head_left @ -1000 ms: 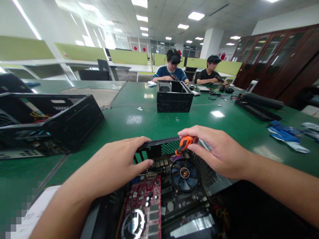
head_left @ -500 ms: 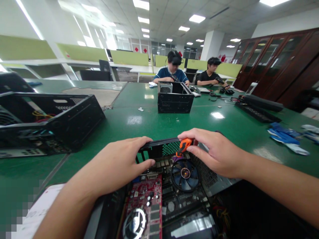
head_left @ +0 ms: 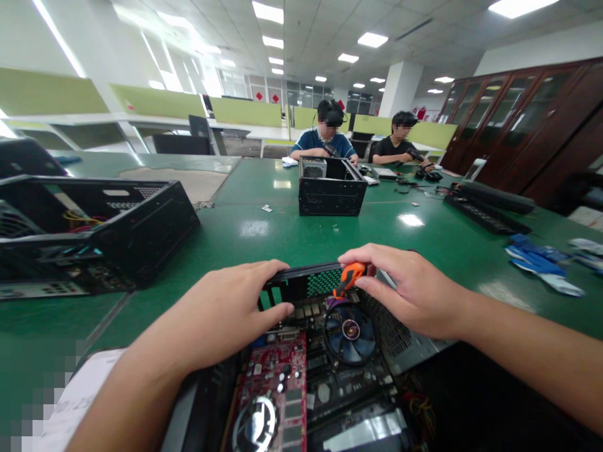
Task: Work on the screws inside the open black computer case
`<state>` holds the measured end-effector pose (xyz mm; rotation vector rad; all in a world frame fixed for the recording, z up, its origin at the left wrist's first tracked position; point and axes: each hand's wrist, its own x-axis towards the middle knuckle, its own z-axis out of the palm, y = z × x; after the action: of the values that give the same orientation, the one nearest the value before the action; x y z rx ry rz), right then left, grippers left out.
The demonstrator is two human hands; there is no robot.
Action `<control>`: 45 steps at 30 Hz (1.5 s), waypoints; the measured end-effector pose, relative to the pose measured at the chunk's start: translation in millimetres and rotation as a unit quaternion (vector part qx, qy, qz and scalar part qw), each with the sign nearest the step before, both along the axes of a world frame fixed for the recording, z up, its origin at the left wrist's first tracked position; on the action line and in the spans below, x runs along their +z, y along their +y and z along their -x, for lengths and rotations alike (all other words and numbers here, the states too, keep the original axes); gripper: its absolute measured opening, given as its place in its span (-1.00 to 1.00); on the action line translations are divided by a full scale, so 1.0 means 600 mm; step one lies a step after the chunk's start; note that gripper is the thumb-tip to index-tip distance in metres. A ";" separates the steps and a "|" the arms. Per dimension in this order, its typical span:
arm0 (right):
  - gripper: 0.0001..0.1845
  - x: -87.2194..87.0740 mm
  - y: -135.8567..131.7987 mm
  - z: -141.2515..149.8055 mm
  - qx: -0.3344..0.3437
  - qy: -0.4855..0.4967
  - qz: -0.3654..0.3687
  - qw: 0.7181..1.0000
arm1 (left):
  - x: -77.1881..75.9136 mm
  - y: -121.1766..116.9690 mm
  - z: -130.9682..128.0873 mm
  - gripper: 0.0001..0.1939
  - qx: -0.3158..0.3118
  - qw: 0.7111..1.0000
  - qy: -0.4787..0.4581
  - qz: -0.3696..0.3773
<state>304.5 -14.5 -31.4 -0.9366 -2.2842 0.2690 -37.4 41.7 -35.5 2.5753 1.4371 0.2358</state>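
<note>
We hold orange-black screwdriver [head_left: 349,277] in right hand [head_left: 409,285], fingers closed round handle; handle tilted, just beyond fan [head_left: 351,331], near back panel of open computer case [head_left: 315,270]. Tip we cannot make out. Our left hand [head_left: 228,307] rests on same panel's edge, fingers over rim, thumb wide apart on inner side. Red card [head_left: 271,373] inside case, left of fan. Blue-white gloves [head_left: 541,263] on green surface [head_left: 230,242], right.

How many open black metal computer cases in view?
3: the near case, beneath the left hand and right hand; the left case, at the picture's left edge; the far case, before the co-worker in dark blue. A cut-off dark object behind the left case may be another.
</note>
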 end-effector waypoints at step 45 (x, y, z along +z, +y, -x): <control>-0.79 0.029 -0.026 -0.006 0.066 0.000 -0.031 0.997 | -0.004 0.004 0.007 -0.24 -0.008 1.000 -0.010 -0.009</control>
<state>307.9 -30.3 -14.0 -0.7558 -2.3436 0.2521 -41.3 44.4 -37.9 2.5904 1.4124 0.2725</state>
